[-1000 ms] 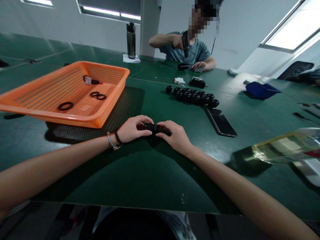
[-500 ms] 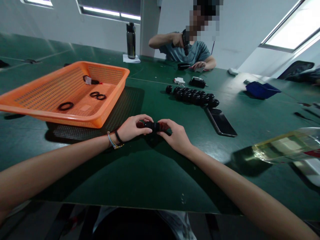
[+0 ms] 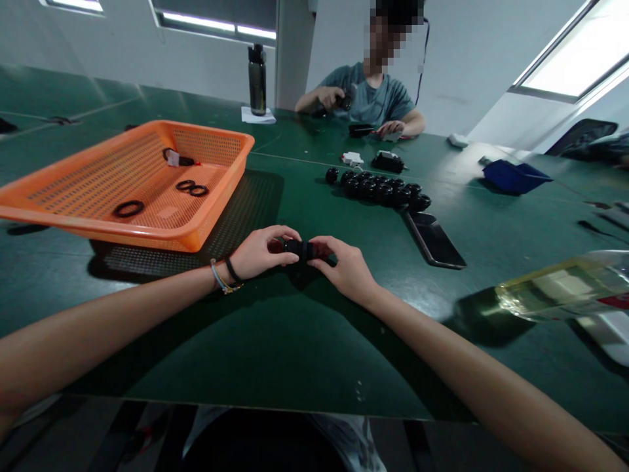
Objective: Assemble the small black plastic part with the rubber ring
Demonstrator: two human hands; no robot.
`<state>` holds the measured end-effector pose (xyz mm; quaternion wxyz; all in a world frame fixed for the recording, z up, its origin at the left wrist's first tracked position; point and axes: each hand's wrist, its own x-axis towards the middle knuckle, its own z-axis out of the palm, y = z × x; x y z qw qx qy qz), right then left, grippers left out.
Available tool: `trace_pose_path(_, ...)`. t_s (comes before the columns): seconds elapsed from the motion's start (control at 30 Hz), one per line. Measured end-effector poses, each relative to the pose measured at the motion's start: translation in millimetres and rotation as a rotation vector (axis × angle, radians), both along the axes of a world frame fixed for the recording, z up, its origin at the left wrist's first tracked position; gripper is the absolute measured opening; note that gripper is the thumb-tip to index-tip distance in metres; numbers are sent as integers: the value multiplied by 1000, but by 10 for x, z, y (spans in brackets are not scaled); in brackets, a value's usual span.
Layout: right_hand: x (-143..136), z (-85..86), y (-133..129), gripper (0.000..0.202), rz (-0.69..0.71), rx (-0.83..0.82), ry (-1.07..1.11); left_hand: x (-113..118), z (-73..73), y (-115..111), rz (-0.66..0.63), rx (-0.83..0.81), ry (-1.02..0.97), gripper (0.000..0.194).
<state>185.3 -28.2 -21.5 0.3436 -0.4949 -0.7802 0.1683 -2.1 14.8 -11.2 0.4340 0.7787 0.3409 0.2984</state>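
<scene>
A small black cylindrical part [image 3: 295, 248] is held level between my two hands, just above the green table [image 3: 255, 341]. My left hand [image 3: 263, 250] pinches its left end between thumb and fingers. At the other end my right hand [image 3: 341, 262] is closed on it, thumb below and fingertips above. The fingers cover both ends, so the part's exact kind cannot be made out. Several glossy black round parts [image 3: 383, 191] stand in rows beyond my right hand.
An orange basket [image 3: 196, 239] at left holds several black rings [image 3: 128, 209]. A phone [image 3: 435, 239], a bottle of yellow liquid [image 3: 565, 285] and a blue bin [image 3: 515, 177] lie to the right. Across the table sits a person [image 3: 383, 98], near a dark water bottle [image 3: 257, 82].
My hands stay almost in the same place around the black part. Across the table, the person has lowered the raised hand with the dark tool towards the tabletop.
</scene>
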Motion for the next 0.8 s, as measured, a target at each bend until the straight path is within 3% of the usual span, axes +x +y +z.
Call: trace_pose_path(0.8, 1, 15, 9, 21, -4, -13, -54, 1, 3, 4, -16, -11, -16, 30)
